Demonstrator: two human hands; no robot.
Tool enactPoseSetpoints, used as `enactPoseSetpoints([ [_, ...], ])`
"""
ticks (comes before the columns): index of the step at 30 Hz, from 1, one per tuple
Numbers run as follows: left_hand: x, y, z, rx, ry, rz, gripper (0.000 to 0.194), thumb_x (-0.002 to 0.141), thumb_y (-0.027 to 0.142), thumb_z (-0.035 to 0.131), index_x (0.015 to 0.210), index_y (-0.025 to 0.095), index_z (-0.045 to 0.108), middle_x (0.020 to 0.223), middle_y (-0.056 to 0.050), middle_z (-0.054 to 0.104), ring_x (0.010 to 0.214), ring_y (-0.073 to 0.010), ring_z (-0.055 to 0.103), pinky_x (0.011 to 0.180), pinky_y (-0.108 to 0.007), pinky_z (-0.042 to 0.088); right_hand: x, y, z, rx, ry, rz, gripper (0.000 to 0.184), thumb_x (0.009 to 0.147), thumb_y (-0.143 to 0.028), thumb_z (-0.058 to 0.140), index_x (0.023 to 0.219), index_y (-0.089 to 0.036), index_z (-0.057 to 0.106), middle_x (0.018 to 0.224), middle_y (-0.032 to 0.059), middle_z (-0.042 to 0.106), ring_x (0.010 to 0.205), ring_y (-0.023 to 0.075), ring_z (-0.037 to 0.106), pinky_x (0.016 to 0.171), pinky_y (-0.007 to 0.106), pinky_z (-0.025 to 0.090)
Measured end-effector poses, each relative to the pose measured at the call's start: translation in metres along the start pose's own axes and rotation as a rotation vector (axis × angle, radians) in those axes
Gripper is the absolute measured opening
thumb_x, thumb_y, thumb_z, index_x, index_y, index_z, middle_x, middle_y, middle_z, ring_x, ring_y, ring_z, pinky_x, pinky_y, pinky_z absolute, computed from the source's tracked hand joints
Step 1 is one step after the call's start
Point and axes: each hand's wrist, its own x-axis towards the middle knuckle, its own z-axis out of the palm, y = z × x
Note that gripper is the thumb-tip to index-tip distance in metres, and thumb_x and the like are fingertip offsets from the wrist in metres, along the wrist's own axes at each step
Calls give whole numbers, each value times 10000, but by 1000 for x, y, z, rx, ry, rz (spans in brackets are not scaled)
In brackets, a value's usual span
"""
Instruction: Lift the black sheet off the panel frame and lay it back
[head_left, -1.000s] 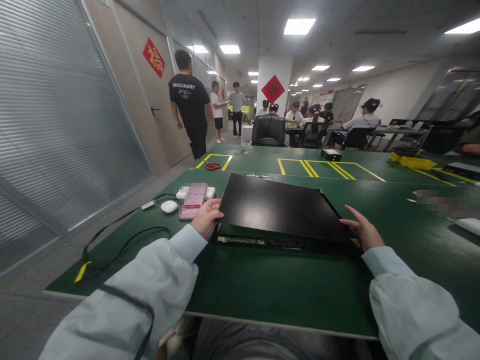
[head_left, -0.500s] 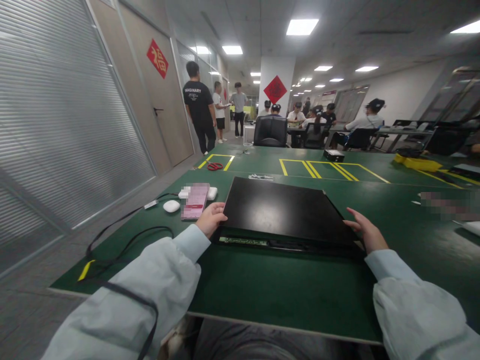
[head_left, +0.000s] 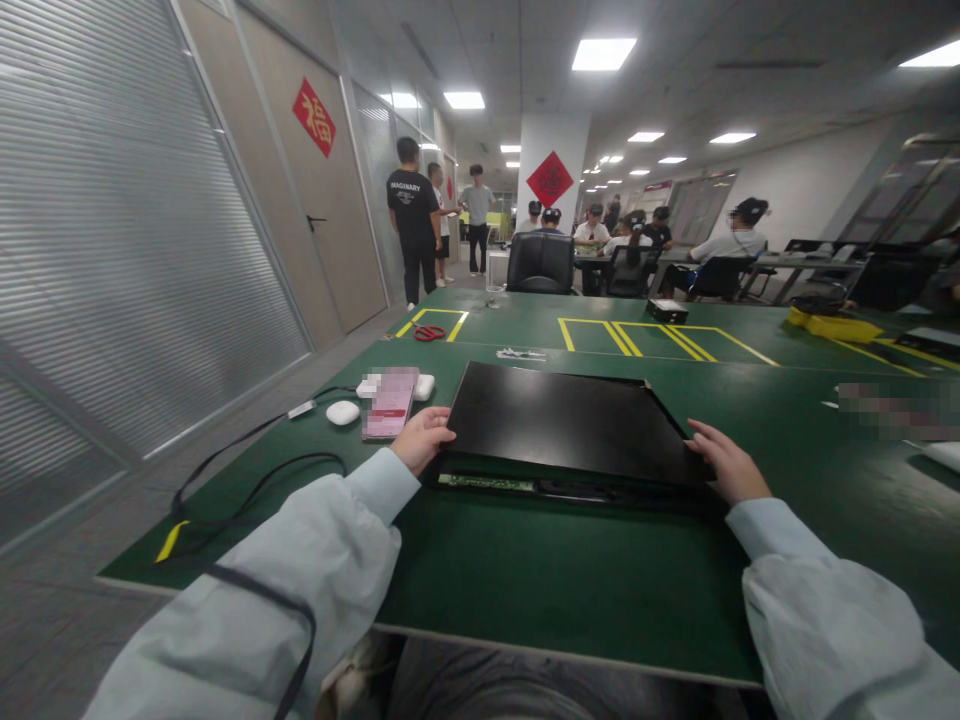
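A flat black screen panel (head_left: 555, 418) lies in front of me, tilted, over a dark frame or lower layer on the green table. A strip of green circuit board (head_left: 486, 483) shows below its near edge. My left hand (head_left: 420, 440) pinches the panel's left edge between thumb and fingers. At the right edge, my right hand (head_left: 727, 462) is closed on the panel near its corner, thumb and fingers at the rim. What lies under the panel is mostly hidden.
Left of the panel are a phone (head_left: 390, 405), a white rounded case (head_left: 343, 413) and a black strap (head_left: 255, 495). Red-handled scissors (head_left: 430, 333), small tools (head_left: 521, 354) and a black box (head_left: 667, 311) sit farther back. Several people stand or sit beyond the table.
The panel's far edge has dropped slightly, so a rim shows behind it. My right hand has moved a little left and closed onto the edge. A person in black has shifted right.
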Motion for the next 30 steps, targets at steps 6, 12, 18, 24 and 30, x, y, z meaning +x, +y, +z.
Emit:
enactPoseSetpoints([
  [6, -1, 1, 3, 4, 29, -17, 424, 478, 12, 733, 867, 159, 649, 678, 25, 689, 636, -140, 646, 611, -231, 474, -5, -6, 3, 17, 34, 56, 630, 759, -635, 622, 1231, -254, 794, 1051, 109, 807, 976, 318, 718, 800, 416, 567],
  [12, -1, 2, 6, 9, 66, -43, 410, 513, -1, 752, 882, 157, 670, 701, 10, 704, 685, -164, 677, 609, -237, 501, -5, -9, 0, 33, -8, 117, 666, 743, -629, 657, 1283, -256, 773, 1085, 112, 799, 914, 300, 716, 715, 387, 563],
  [18, -3, 3, 8, -21, 102, -53, 406, 564, 12, 857, 890, 162, 667, 727, -6, 740, 679, -158, 707, 629, -246, 552, -13, -22, 3, 72, 1, 178, 701, 728, -631, 661, 1308, -247, 754, 1132, 123, 791, 895, 289, 723, 651, 352, 529],
  [24, -4, 2, 8, -7, 79, -43, 453, 532, -48, 824, 897, 157, 654, 695, -2, 738, 654, -162, 714, 616, -238, 543, -8, -14, 0, 67, 11, 136, 595, 720, -585, 692, 1197, -246, 795, 945, 96, 795, 832, 287, 725, 651, 369, 558],
  [30, 0, -1, 4, 8, 60, -31, 484, 530, -34, 846, 934, 151, 653, 717, -10, 742, 679, -178, 725, 655, -262, 549, -8, -15, -3, -21, 28, 136, 488, 613, -552, 760, 989, -250, 827, 862, 77, 798, 755, 277, 718, 604, 369, 545],
])
